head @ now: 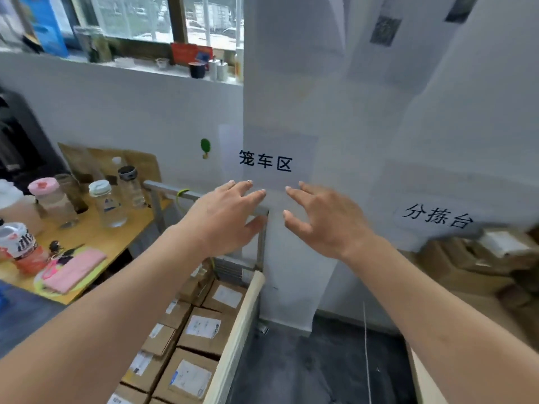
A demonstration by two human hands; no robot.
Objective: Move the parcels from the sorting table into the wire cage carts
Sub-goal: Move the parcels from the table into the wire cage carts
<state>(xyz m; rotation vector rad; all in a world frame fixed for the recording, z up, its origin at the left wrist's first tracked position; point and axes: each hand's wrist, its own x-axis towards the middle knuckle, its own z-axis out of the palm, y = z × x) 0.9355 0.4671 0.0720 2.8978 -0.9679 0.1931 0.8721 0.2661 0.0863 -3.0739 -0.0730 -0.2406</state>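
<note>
A white wall (350, 112) fills the centre and right of the frame, carrying printed signs; its upper sheets are blurred and unreadable. At lower centre stands the wire cage cart (204, 195), only partly shown — its grey top rail runs behind the hands, one post drops at its right corner, and a pale board (242, 325) lines its right side; the left side lies behind the forearm. Inside lie brown cardboard parcels (204, 330), packed close in rows, each with a white label too small to read, the nearest cut off by the bottom edge. At right, the sorting table (466, 304) is smeared by motion, with more brown boxes (466, 258) stacked on it. Dark floor (306, 360) lies open between cart and table. At left, a wooden table (96, 237) holds bottles. The left hand (224, 217) and right hand (323, 220) hover above the rail — fingers spread, holding nothing.
</note>
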